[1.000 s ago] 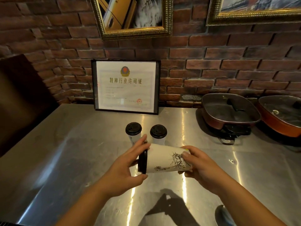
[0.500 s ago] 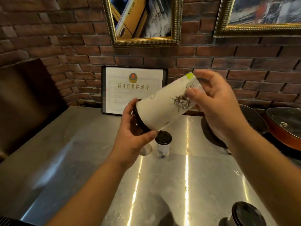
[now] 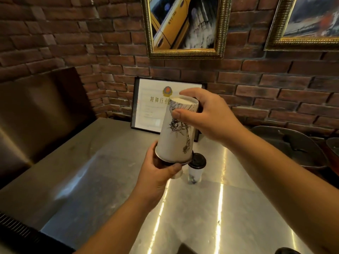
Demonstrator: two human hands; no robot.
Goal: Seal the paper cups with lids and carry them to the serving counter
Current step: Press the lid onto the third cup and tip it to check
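Left hand [image 3: 157, 173]: mine, bare, no glove, no ring that I can see on the thumb or knuckles showing.
Right hand [image 3: 209, 118]: mine too, bare; short, plain nails on the thumb and forefinger, unpainted.
Left forearm: uncovered from the wrist down to the frame's lower edge; no sleeve, no watch, no band.
Right forearm: uncovered as well along its whole visible length; no cuff or strap at the wrist.
Sleeves: none in view on either arm.
Markings: I can make out no tattoos, plasters or jewellery; the dim light hides finer detail.
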